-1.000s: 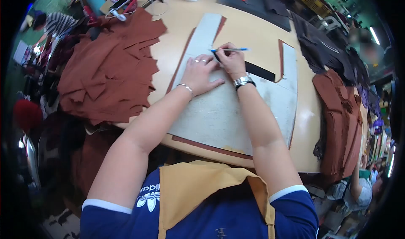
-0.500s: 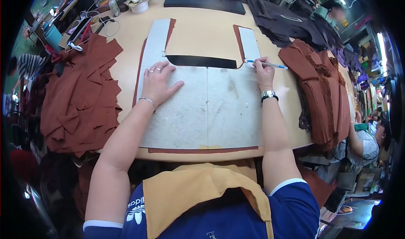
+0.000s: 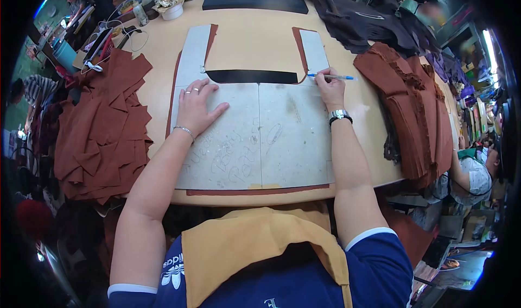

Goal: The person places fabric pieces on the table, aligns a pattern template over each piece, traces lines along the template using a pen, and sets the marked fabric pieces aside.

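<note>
head view, left to right: a heap of rust-brown cloth (image 3: 103, 134) lies at the left of the table (image 3: 374, 145). next comes my left hand (image 3: 196, 107), resting on the left side of the pale u-shaped board (image 3: 293, 145), its fingers spread wide, thumb towards the right, gripping nothing. the board's two prongs run away from me, with a black strip (image 3: 252, 76) along the bottom of the notch between them and rust-brown fabric (image 3: 258, 192) showing past its edges. at the notch's right corner is the pen (image 3: 347, 78), pinched in my right hand (image 3: 332, 93), thumb and fingers narrow around it. its long axis runs nearly crosswise to me: one blue end out left of my fingertips, at the foot of the right prong, the other out to the right. the left hand is well apart from it. farther right lies a stack of rust-brown pieces (image 3: 407, 112).

hard to make out: my left palm hides the board beneath it, and the board hides most of the fabric. the scribbles on its face i can't read. whether the pen's left end touches anything or hovers, i can't tell. my fingers cover the pen's middle; my right forearm covers part of the board's right edge.
</note>
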The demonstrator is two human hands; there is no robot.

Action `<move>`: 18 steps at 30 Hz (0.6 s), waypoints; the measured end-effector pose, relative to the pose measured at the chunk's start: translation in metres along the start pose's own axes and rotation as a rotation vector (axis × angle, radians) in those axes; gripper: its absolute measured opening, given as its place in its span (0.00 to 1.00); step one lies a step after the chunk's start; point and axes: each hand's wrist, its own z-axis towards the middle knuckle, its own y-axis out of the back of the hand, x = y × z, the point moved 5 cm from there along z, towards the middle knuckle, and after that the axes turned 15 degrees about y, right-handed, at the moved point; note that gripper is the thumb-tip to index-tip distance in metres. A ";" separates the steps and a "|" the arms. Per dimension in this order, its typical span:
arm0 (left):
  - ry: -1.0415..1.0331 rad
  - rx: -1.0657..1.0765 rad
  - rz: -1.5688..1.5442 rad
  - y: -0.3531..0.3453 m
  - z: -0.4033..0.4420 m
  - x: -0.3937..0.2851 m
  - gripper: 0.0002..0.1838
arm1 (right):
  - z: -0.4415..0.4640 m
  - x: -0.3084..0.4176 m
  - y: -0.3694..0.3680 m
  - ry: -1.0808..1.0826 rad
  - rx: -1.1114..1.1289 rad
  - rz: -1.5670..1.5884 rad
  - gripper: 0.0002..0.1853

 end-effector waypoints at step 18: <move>0.132 0.144 0.029 0.001 -0.035 -0.018 0.33 | -0.091 0.070 0.110 -0.134 0.238 -0.353 0.15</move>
